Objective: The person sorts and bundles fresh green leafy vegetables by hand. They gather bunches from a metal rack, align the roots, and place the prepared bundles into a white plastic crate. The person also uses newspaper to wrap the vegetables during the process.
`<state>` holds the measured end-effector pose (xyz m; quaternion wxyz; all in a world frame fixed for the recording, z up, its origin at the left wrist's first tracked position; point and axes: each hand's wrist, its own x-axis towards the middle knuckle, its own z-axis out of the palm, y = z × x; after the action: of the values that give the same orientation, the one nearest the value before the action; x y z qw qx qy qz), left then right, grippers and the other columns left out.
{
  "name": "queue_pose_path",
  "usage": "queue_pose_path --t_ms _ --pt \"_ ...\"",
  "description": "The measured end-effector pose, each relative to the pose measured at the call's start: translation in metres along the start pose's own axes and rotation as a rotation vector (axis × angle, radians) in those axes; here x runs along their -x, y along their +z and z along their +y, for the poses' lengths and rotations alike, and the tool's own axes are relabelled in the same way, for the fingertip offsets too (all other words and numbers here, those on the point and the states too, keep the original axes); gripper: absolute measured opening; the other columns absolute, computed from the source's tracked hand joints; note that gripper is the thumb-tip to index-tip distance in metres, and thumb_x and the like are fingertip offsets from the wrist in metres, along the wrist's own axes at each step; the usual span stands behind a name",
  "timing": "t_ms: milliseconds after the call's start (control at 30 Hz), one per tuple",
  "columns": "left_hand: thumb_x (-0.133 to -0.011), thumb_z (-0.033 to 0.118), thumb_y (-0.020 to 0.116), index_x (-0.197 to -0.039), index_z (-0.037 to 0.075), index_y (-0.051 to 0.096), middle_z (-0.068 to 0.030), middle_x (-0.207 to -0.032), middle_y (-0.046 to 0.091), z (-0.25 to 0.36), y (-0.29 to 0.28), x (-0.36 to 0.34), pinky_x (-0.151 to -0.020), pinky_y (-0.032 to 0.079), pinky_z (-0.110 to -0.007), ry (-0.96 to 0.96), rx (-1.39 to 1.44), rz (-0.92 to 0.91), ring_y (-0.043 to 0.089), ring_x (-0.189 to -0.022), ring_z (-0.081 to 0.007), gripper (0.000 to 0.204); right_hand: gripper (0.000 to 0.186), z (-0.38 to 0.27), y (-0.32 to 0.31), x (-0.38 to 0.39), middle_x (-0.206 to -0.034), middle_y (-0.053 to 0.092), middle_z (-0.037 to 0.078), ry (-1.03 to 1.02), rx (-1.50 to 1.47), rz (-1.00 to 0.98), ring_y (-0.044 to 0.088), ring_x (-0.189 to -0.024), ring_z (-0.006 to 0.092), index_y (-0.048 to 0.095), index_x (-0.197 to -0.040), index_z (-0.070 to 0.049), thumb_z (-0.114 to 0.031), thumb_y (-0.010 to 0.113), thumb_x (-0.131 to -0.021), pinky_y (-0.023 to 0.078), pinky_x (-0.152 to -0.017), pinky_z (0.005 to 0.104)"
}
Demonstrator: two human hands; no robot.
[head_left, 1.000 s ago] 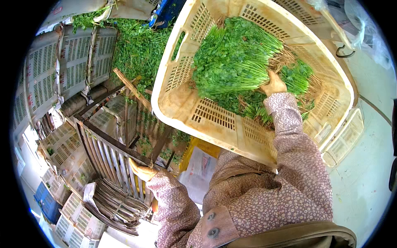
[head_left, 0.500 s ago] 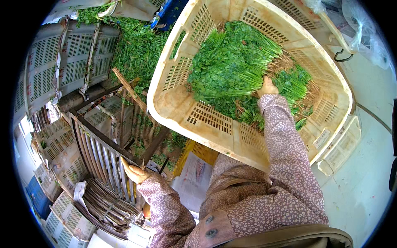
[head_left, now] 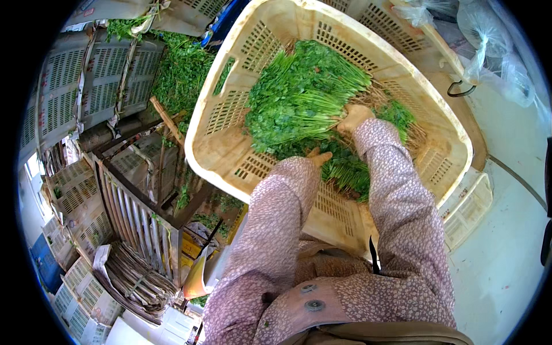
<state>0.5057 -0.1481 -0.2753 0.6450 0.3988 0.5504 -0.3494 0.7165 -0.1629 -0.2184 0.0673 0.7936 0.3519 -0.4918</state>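
Head-worn fisheye, close, facing down

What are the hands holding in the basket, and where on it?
Both hands, left hand and right hand, are on the green herb bunch at its stem end; grip unclear.

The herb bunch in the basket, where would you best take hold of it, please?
Probably at the stem end of the herb bunch, coming from the near right, where the right hand lies. The stems run together there toward the basket middle; the leafy tops fan out loosely to the left.
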Motion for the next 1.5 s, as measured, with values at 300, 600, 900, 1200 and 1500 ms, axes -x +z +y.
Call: queue_pose_path --t_ms 300,600,900,1200,1500 --pt "-0.082 0.02 0.07 -0.127 0.009 0.051 -0.0103 -0.133 0.048 -0.007 -0.015 -0.091 -0.098 0.042 -0.044 0.16 0.735 0.028 0.052 -0.115 -0.0274 0.05 0.053 0.02 0.027 -0.009 -0.096 0.064 0.016 -0.09 -0.064 0.144 0.063 -0.089 0.0306 0.063 -0.105 -0.006 -0.041 0.067 -0.065 0.051 -0.078 0.0398" --pt "-0.078 0.017 0.073 -0.132 0.009 0.047 -0.011 -0.134 0.046 -0.004 -0.029 -0.05 -0.1 0.041 -0.045 0.547 0.777 -0.431 0.046 -0.122 -0.0291 0.061 0.072 0.012 0.061 0.021 -0.095 0.062 0.015 -0.223 -0.003 0.326 0.062 -0.084 0.0292 0.048 -0.128 -0.007 -0.049 0.065 -0.073 0.051 -0.073 0.04" --pt "-0.085 0.014 0.064 -0.137 0.01 0.039 -0.0131 -0.136 0.044 -0.009 -0.033 0.029 -0.098 0.043 -0.045 0.684 1.221 -0.423 0.045 -0.123 -0.0299 0.057 0.032 -0.068 0.091 0.053 -0.076 0.061 0.01 -0.103 -0.157 0.491 0.063 -0.065 0.0246 0.055 -0.096 -0.007 -0.029 0.065 -0.076 0.051 -0.06 0.0355" --pt "-0.083 0.021 0.069 -0.112 0.006 0.061 -0.0113 -0.11 0.062 -0.078 -0.037 -0.049 -0.087 0.048 -0.034 0.488 0.633 0.132 0.06 -0.099 -0.0231 0.034 0.047 -0.058 0.08 0.076 -0.127 0.055 0.013 -0.148 -0.524 0.076 0.058 -0.109 0.0293 0.051 -0.126 -0.008 -0.033 0.058 -0.086 0.043 -0.097 0.0344" --pt "-0.078 0.029 0.074 -0.097 0.008 0.064 -0.0119 -0.087 0.066 -0.019 -0.021 0.013 -0.072 0.054 -0.054 0.101 1.133 0.043 0.065 -0.081 -0.0324 0.03 0.037 -0.003 0.11 -0.061 -0.111 0.052 0.01 0.141 0.352 0.19 0.063 -0.083 0.0205 0.042 -0.113 -0.009 -0.027 0.061 -0.086 0.053 -0.062 0.0327"
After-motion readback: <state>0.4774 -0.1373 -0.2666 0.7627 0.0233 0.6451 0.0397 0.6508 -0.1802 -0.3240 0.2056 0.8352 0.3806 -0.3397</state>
